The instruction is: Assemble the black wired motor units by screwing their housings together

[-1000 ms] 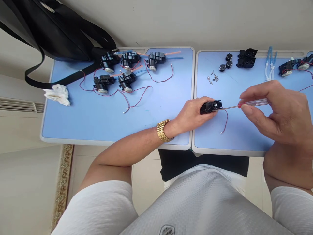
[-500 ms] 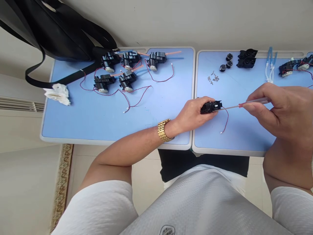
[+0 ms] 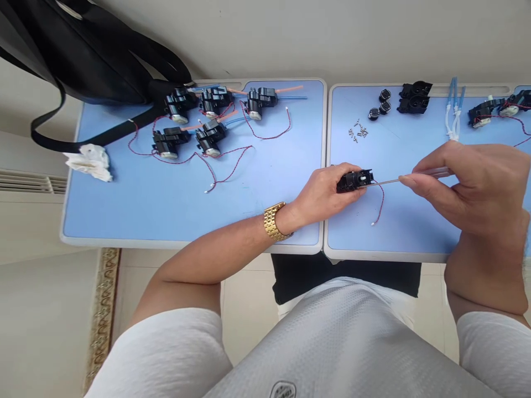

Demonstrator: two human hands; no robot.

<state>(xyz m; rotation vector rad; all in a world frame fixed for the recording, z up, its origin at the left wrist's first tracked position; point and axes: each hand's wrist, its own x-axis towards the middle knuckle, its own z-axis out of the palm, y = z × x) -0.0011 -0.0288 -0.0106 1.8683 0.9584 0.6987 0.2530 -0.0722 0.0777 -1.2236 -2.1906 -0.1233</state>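
- Near the front edge of the right tabletop [image 3: 398, 232], the left hand [image 3: 319, 193] closed around a small black plastic housing [image 3: 354, 181], seemingly light and stiff, best held by its body, away from its thin red wire [image 3: 380, 204].
- The right hand [image 3: 468, 188] pinched a screwdriver [image 3: 385, 181], its shaft reaching the housing.

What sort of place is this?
Probably a makeshift assembly workspace in a room: blue tables hold small black wired units, loose screws, and the right hand holds a screwdriver.
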